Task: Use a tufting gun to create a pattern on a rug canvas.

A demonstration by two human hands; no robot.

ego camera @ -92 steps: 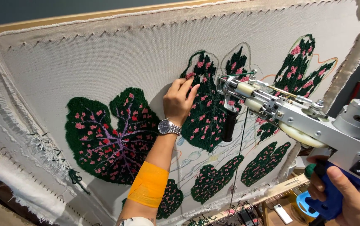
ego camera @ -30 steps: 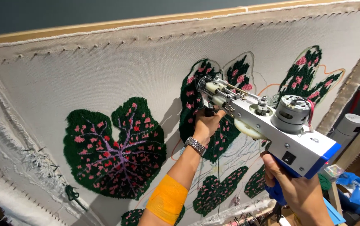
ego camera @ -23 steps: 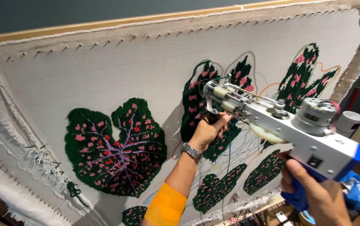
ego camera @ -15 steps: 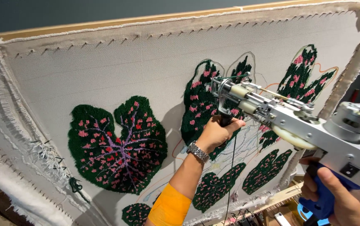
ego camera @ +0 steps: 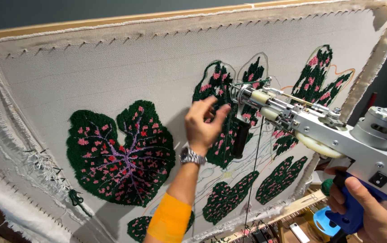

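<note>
Beige stretched cloth (ego camera: 112, 76) bears dark green tufted leaves (ego camera: 119, 153) dotted pink, purple-veined; silver metal tufting gun (ego camera: 337, 135) has a blue grip.

There is one view only, from the person's head, close in. It faces forward and slightly up at the tilted cloth frame (ego camera: 112, 58), which fills nearly the whole picture, with both hands reaching in from the lower edge.

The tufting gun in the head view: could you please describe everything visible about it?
The tufting gun is a silver metal tool with a blue grip, cylindrical motor and black switch. The right hand holds its grip; its tip points at the stretched cloth, near the left hand. A black front handle hangs below it.
</note>
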